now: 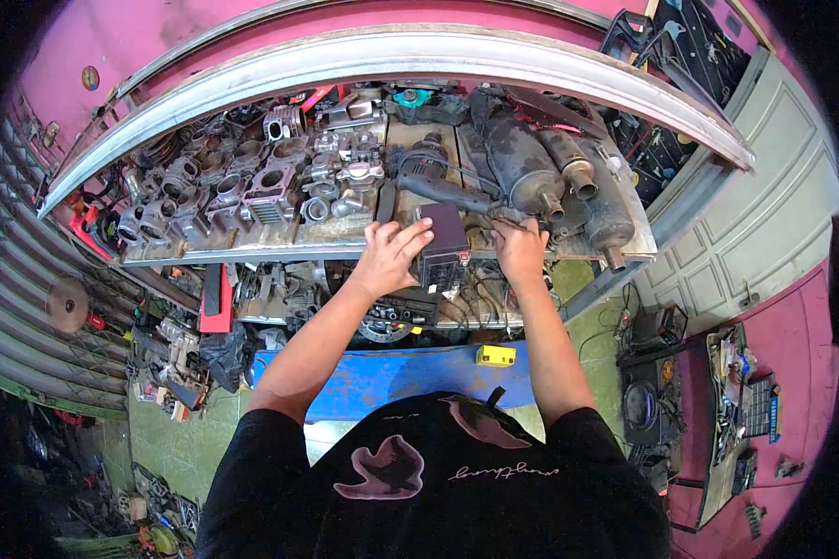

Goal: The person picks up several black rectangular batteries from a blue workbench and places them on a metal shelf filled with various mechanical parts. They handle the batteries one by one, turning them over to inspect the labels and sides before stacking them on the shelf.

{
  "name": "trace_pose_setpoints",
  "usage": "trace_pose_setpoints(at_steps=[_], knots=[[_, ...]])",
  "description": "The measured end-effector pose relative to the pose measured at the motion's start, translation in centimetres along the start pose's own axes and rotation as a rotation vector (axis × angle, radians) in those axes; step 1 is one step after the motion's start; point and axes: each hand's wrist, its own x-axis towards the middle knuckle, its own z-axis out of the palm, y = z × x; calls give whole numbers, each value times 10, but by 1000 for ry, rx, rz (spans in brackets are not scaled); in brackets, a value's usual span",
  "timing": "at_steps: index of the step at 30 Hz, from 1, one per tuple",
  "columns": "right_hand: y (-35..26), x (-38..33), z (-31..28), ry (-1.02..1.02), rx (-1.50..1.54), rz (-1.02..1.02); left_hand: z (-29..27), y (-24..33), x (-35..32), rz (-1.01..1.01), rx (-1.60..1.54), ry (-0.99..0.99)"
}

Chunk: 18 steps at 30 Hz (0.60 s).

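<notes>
At the shelf's front edge stands a dark boxy device [445, 231] with a plain purplish top and small fittings on its near face. My left hand [391, 256] lies against its left side, fingers spread and fingertips over the top edge. To the right of the box, my right hand [520, 250] is closed, its fingers curled by a dark strip or cable end; what they hold is hidden. Just beyond both hands lies a dark corded power drill [426, 168], its handle pointing toward my right hand.
Metal engine cylinders [273, 186] crowd the shelf's left half. Sooty exhaust mufflers [522, 163] lie on its right. A pale metal beam [419, 51] crosses above. Below is a blue bench [364, 382] bearing a small yellow box [495, 355]. Loose parts fill the lower shelf.
</notes>
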Motion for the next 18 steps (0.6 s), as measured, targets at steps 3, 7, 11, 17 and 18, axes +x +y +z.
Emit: trace_pose_setpoints(at_steps=[3,7,11,17,18], knots=[[-1,-4,1,8,20,15,2,0,-2,12,21,14],[-2,-9,-10,-8,51,18,1,2,3,2,23,3],[-43,-21,-51,306,200,-14,-2,4,5,-26,10,-1],[-100,-73,-42,496,110,-224,1,3,5,-30,32,-41],[-100,-83,-30,551,104,-226,2,0,3,-17,61,-47]])
